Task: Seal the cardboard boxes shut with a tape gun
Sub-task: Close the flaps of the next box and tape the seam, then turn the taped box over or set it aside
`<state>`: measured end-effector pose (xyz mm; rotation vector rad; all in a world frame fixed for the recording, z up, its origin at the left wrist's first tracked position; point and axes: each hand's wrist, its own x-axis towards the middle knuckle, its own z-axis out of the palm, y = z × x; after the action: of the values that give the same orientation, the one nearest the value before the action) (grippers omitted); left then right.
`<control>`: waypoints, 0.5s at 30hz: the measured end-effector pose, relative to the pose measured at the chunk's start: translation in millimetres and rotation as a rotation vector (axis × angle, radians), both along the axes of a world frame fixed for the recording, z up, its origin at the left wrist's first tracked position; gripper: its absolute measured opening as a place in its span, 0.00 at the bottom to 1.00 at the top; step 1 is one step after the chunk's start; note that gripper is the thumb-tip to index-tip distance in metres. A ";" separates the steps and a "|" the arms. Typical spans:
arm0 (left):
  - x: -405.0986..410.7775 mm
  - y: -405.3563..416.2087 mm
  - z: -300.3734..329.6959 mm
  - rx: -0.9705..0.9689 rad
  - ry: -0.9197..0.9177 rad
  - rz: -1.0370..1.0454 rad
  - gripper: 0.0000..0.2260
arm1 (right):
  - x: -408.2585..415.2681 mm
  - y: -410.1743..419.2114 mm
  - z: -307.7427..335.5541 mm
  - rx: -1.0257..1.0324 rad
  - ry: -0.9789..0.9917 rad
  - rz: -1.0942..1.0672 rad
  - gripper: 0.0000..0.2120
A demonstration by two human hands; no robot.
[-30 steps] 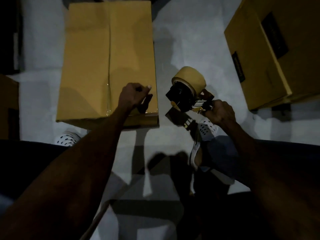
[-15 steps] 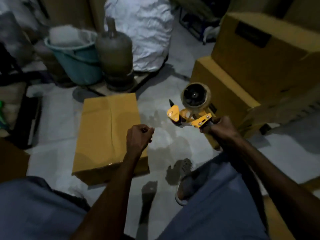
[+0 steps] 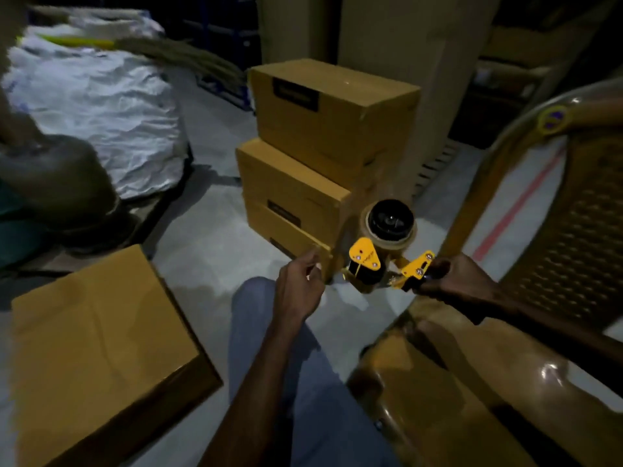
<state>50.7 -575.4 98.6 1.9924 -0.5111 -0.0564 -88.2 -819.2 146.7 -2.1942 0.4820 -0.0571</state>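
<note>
A closed cardboard box (image 3: 101, 348) lies on the floor at the lower left. Ahead stands a stack of cardboard boxes (image 3: 303, 183) with black labels. My right hand (image 3: 455, 281) grips the handle of a yellow tape gun (image 3: 381, 254) carrying a roll of tape, held in the air just right of the stack's near corner. My left hand (image 3: 300, 288) hangs beside the tape gun, fingers loosely curled, its fingertips at the lowest box's near corner; whether they touch it I cannot tell.
A brown plastic chair (image 3: 539, 298) fills the right side, its seat below my right arm. A white sack (image 3: 101, 106) and a dark gas cylinder (image 3: 57, 183) sit at the left. Tall cardboard (image 3: 404, 45) stands behind the stack. My trouser leg (image 3: 303, 382) is below.
My view has swung right from the floor box to the stack. Both hands moved right with it; the left hand left the floor box and now sits near the stack's corner.
</note>
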 end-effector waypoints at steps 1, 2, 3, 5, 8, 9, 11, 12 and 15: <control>-8.1 -10.7 -6.3 0.020 0.021 -0.025 0.15 | -14.6 -9.0 -10.5 -0.012 0.016 -0.011 0.05; -16.4 -19.3 -13.5 0.050 0.046 -0.042 0.16 | -29.5 -17.2 -22.3 -0.012 0.035 -0.026 0.05; -23.7 -27.2 -21.1 0.090 0.070 -0.058 0.17 | -43.3 -24.1 -34.0 -0.004 0.059 -0.039 0.06; -38.3 -39.9 -34.6 0.165 0.093 -0.116 0.19 | -67.1 -37.7 -58.9 -0.013 0.141 -0.061 0.06; -57.6 -49.2 -49.3 0.238 0.129 -0.149 0.21 | -88.4 -48.7 -88.4 -0.040 0.245 -0.063 0.07; -63.3 -49.4 -55.2 0.263 0.146 -0.147 0.20 | -93.1 -50.2 -95.9 -0.021 0.245 -0.056 0.08; -71.8 -46.5 -67.3 0.344 0.192 -0.143 0.18 | -97.0 -50.4 -109.0 0.004 0.227 -0.057 0.11; -74.1 -44.7 -71.7 0.393 0.211 -0.150 0.17 | -98.1 -50.4 -116.4 0.025 0.222 -0.051 0.11; -73.5 -42.2 -77.4 0.457 0.212 -0.191 0.13 | -97.9 -45.9 -130.6 0.094 0.227 -0.076 0.07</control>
<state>-22.8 -617.6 21.2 2.3373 -0.5859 -0.5393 -186.1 -865.1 16.1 -2.0997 0.6817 0.1720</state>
